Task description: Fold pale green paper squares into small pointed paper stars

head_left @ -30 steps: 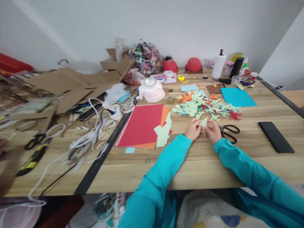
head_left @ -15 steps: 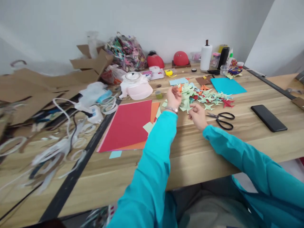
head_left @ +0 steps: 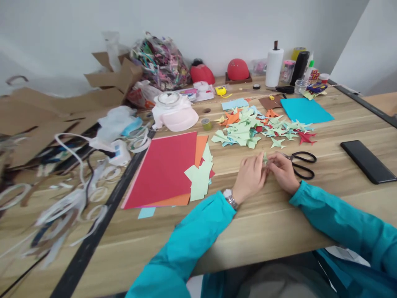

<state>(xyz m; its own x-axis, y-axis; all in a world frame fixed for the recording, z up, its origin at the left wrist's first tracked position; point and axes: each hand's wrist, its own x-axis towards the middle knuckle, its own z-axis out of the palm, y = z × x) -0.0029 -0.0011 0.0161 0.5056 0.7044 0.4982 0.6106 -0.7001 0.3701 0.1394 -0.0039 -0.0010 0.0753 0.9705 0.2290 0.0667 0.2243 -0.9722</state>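
My left hand (head_left: 250, 176) and my right hand (head_left: 283, 170) meet over the wooden table, both closed on a small pale green folded paper piece (head_left: 265, 159). Fingers hide most of that piece. Just beyond them lies a pile of folded paper shapes (head_left: 243, 126), mostly pale green, with orange, blue and red ones among them. Black-handled scissors (head_left: 302, 163) rest beside my right hand, their blades partly behind it. To the left, pale green cut paper pieces (head_left: 200, 180) overlap a stack of red sheets (head_left: 166, 167) with orange showing underneath.
A black phone (head_left: 367, 161) lies at the right, with a blue sheet (head_left: 305, 111) behind. Along the wall stand a white roll (head_left: 274, 67), a red dome (head_left: 238, 69) and a stuffed plastic bag (head_left: 161, 62). Cables (head_left: 83, 186) and an open cardboard box (head_left: 108, 85) crowd the left side.
Both hands have drawn back from the paper pile towards me and come together, now around a small green paper piece. The view has shifted slightly.
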